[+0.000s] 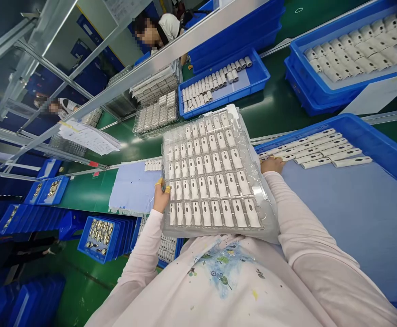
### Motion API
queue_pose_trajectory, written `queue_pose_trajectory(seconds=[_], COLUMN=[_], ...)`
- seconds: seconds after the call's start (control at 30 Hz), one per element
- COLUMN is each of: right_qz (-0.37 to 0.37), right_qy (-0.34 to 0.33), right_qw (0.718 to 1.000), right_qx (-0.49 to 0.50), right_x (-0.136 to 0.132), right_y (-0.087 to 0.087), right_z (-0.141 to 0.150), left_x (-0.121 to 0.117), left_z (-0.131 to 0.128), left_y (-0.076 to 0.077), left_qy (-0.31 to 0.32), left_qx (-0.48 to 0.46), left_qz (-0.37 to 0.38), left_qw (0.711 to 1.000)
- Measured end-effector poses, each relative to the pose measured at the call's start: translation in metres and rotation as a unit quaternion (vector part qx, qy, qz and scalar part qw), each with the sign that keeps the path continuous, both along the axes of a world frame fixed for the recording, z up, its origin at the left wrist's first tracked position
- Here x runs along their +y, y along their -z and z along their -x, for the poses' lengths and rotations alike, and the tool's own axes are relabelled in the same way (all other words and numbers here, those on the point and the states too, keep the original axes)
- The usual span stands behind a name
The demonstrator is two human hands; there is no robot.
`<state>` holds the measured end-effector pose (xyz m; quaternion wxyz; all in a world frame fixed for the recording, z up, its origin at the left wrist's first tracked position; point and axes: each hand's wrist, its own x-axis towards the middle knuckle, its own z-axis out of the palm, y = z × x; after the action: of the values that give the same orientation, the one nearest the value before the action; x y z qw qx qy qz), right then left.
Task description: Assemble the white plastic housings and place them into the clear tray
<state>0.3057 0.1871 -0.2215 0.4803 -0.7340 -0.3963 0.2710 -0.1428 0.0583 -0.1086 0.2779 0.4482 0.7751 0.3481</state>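
Observation:
A clear plastic blister tray (253,190) filled with rows of white plastic housings (215,185) is tilted in front of my body. A few pockets at its far left corner hold no housing. My left hand (161,196), yellow covers on its fingertips, grips the tray's left edge. Just beyond the tray's right edge, my right hand (272,165) is curled at the near-left end of the white housings (316,147) lying in a large blue bin (358,119). Its fingers are partly hidden, and what they hold cannot be made out.
Another blue bin (224,97) of white parts stands behind the tray, beside stacked clear trays (157,113). More parts fill a blue bin (321,88) at upper right. A metal rail (198,43) crosses above the green bench (82,190). A person (161,34) sits opposite.

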Motion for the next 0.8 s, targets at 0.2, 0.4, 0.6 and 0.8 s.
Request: queue_pose_trajectory(seconds=[0.2, 0.4, 0.6, 0.8], right_qz=[0.07, 0.142, 0.148, 0.122], right_qy=[0.018, 0.029, -0.01, -0.043], right_qw=[0.997, 0.989, 0.989, 0.991], right_qx=[0.012, 0.001, 0.009, -0.02], right_x=[-0.003, -0.02, -0.046, -0.051], right_y=[-0.011, -0.016, -0.029, -0.059], right_z=[-0.007, -0.005, 0.006, 0.002], left_x=[0.0, 0.0, 0.001, 0.002], left_z=[0.001, 0.003, 0.006, 0.003], left_y=[0.003, 0.007, 0.01, 0.007], left_qy=[0.001, 0.002, 0.003, 0.011], left_qx=[-0.006, -0.014, -0.026, -0.051], left_qz=[-0.012, -0.019, -0.019, -0.007], left_qw=[1.0, 1.0, 0.999, 0.999])
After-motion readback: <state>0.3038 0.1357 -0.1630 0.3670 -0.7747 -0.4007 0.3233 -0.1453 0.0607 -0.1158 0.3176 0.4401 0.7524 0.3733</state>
